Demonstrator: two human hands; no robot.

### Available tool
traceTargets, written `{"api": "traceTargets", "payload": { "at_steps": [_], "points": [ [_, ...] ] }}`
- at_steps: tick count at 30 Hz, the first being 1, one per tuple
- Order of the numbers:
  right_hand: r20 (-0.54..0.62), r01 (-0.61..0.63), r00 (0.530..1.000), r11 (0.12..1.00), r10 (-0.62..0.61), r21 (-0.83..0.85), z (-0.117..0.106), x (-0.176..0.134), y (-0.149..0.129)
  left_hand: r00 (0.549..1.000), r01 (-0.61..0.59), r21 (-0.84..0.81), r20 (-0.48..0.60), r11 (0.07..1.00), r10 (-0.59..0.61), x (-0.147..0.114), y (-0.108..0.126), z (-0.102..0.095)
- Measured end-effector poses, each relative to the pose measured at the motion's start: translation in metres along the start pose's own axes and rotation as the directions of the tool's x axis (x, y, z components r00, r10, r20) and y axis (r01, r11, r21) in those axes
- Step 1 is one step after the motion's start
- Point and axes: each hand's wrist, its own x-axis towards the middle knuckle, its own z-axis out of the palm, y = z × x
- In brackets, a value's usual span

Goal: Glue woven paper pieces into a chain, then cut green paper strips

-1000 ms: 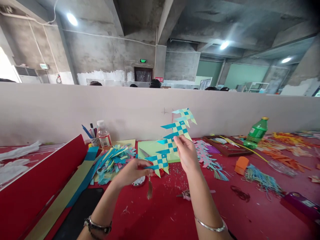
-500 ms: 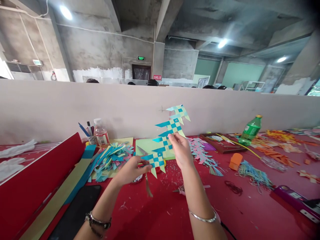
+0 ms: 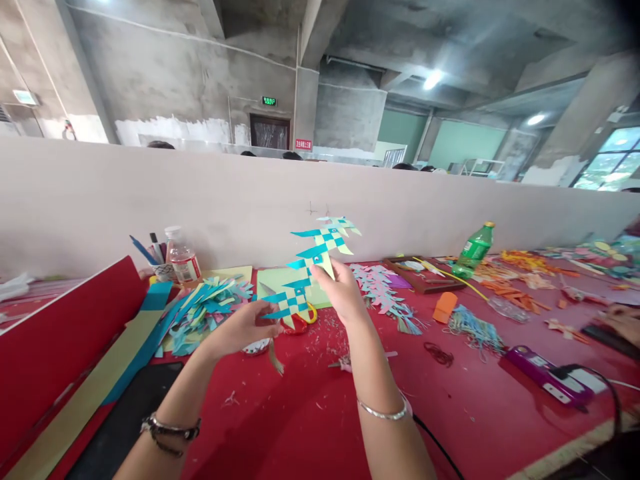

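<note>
A string of woven paper fish [image 3: 311, 259], checkered in teal and pale green with small eyes, is held up in front of me. My left hand [image 3: 243, 327] pinches the lowest fish at its left end. Higher up, my right hand [image 3: 340, 290] grips one of the middle fish between thumb and fingers. The top fish leans over to the right. A tan tassel [image 3: 275, 359] hangs below my left hand. Behind the string lie pale green paper [image 3: 265, 279] and scissors with a yellow-and-red handle [image 3: 311, 313], partly hidden.
Left are a pile of paper strips [image 3: 210, 310], a black phone [image 3: 130, 413], a pen holder [image 3: 164, 271] and a clear bottle [image 3: 183, 257]. Rightward are a pink fish string [image 3: 377, 287], a green bottle [image 3: 475, 250] and a purple power strip [image 3: 545, 377]. A white partition [image 3: 225, 193] stands behind.
The view has turned to the right, so the table things sit further left. Both hands keep their hold on the fish string, whose upper end has tipped lower. Another person's hand now shows at right.
</note>
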Motion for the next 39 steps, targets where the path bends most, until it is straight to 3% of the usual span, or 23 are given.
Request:
{"api": "traceTargets", "payload": {
  "at_steps": [4,12,20,24,31,35,39],
  "points": [
    [-0.095,0.047,0.995,0.996,-0.040,0.071,-0.007,0.001,-0.003,0.998,-0.059,-0.048,0.033,0.997,0.061,0.000,-0.003,-0.009],
    [-0.281,0.137,0.953,0.988,-0.110,0.076,-0.025,-0.006,-0.018,0.958,-0.158,-0.230,-0.271,0.960,0.093,-0.011,0.001,-0.027],
    [-0.396,0.166,0.897,0.980,-0.195,-0.106,-0.068,-0.008,-0.024,0.921,-0.242,-0.307,-0.372,0.920,0.118,-0.016,-0.002,-0.035],
    [-0.414,0.105,0.883,0.952,-0.222,-0.287,-0.105,0.010,-0.024,0.911,-0.279,-0.392,-0.397,0.877,0.113,-0.018,-0.001,-0.036],
    [-0.404,-0.092,0.914,0.951,-0.036,-0.294,-0.157,0.040,-0.020,0.863,-0.362,-0.556,-0.503,0.748,0.044,-0.023,0.011,-0.040],
    [-0.394,-0.112,0.919,0.931,-0.036,-0.348,-0.178,0.050,-0.002,0.884,-0.322,-0.572,-0.466,0.754,0.025,-0.025,0.015,-0.039],
    [-0.393,-0.239,0.916,0.893,0.077,-0.382,-0.194,0.067,0.024,0.907,-0.278,-0.547,-0.420,0.789,0.028,-0.027,0.018,-0.036]
  ]
}}
